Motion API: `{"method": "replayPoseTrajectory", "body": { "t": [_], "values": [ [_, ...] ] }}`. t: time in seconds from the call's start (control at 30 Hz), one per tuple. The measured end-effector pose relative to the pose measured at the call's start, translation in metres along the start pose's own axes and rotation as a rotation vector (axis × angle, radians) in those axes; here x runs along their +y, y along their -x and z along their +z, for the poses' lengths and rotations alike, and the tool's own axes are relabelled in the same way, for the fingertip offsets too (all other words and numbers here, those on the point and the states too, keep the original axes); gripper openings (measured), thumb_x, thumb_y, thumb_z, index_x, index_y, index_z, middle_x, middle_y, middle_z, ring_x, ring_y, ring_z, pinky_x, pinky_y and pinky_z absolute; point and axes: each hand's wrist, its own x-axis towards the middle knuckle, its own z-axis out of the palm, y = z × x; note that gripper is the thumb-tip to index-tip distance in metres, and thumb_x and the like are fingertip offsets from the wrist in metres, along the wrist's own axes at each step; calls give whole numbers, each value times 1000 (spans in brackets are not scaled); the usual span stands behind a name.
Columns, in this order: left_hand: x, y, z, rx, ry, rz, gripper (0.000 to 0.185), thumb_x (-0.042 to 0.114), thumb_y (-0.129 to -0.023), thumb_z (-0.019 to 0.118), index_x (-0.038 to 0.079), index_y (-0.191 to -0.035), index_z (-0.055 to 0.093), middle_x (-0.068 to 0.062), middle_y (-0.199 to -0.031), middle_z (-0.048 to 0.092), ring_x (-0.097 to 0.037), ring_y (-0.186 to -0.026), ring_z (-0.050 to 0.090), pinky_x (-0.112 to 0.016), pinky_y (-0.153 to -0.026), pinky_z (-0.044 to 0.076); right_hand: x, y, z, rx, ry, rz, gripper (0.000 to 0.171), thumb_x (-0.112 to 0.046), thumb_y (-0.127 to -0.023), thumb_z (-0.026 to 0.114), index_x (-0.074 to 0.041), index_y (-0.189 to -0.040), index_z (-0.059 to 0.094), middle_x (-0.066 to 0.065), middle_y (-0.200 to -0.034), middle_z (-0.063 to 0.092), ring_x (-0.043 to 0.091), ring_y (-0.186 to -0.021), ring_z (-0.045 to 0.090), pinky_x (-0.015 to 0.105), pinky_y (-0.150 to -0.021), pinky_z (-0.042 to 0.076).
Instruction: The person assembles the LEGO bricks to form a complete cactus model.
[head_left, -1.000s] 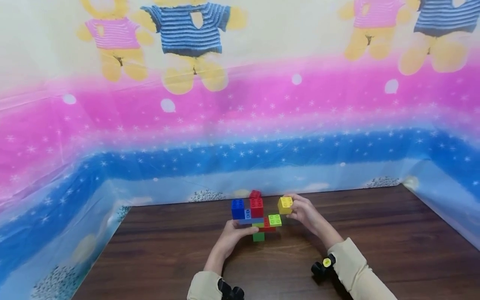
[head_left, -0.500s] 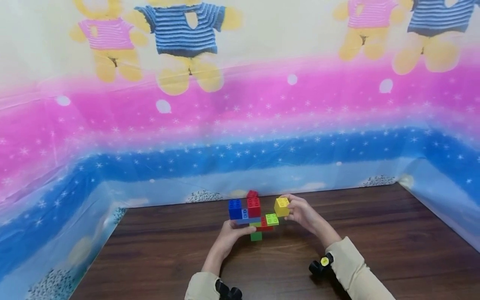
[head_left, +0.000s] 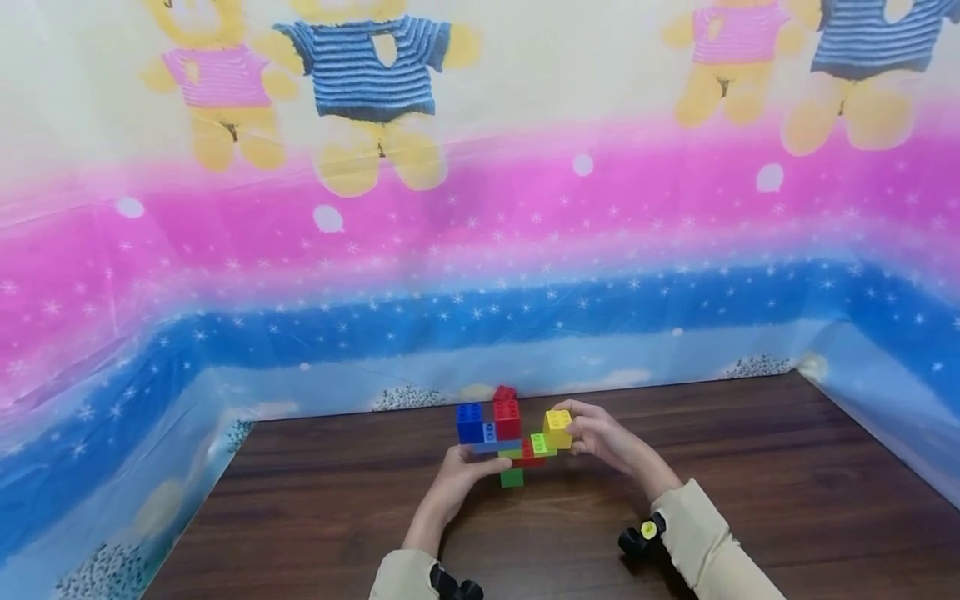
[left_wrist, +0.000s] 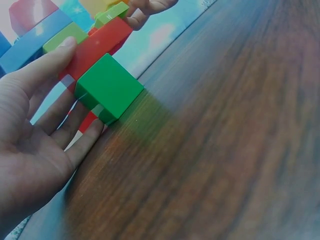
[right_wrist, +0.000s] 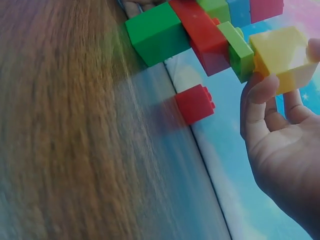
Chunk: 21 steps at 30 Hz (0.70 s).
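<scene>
A toy-brick build stands on the table, with a green brick (left_wrist: 110,87) at its foot. Above it come a red plate (right_wrist: 205,42) and lime and light-blue layers, topped by a dark blue brick (head_left: 470,423) and a red brick (head_left: 507,419). My left hand (head_left: 455,481) grips the build from the left, thumb across the lime layer. On the right, a small lime brick (right_wrist: 239,52) sits on the red plate. My right hand (head_left: 611,442) pinches a yellow brick (head_left: 557,430) against the lime brick's studs; whether they are locked together I cannot tell.
A loose red brick (right_wrist: 194,104) lies on the dark wooden table (head_left: 315,500) behind the build. A printed cloth (head_left: 375,367) rises along the table's back edge and sides. Black wrist cameras (head_left: 641,536) are strapped by both sleeves.
My right hand has brought the yellow brick down and left, from above the lime brick onto its right part. The left hand keeps its grip on the build.
</scene>
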Motion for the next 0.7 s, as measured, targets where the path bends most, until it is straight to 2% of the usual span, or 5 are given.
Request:
{"method": "replayPoseTrajectory", "body": {
  "t": [0.3,0.53,0.7],
  "values": [
    [-1,-1,1,4,13,-10,45,26,-87,73,3,-123,62,-9,-119,70,-11,-108,62,-48,-110,40,0,-1,0,-13,51,-1,21,-12,-94,48,-20,-113,53,-1,-101,55,8,-82,58,22,-68,48],
    [-4,0,0,8,6,6,42,25,-86,74,3,-121,64,-8,-117,72,-10,-104,62,-45,-108,43,-2,0,-3,9,135,31,20,-16,-95,49,-20,-115,52,-2,-102,57,10,-88,63,27,-77,55],
    [-4,0,0,4,13,7,41,24,-86,74,2,-120,65,-8,-115,72,-9,-102,63,-42,-106,45,-2,0,-4,-16,89,23,19,-12,-95,47,-22,-110,53,-2,-98,61,11,-87,69,29,-77,59]
  ]
}}
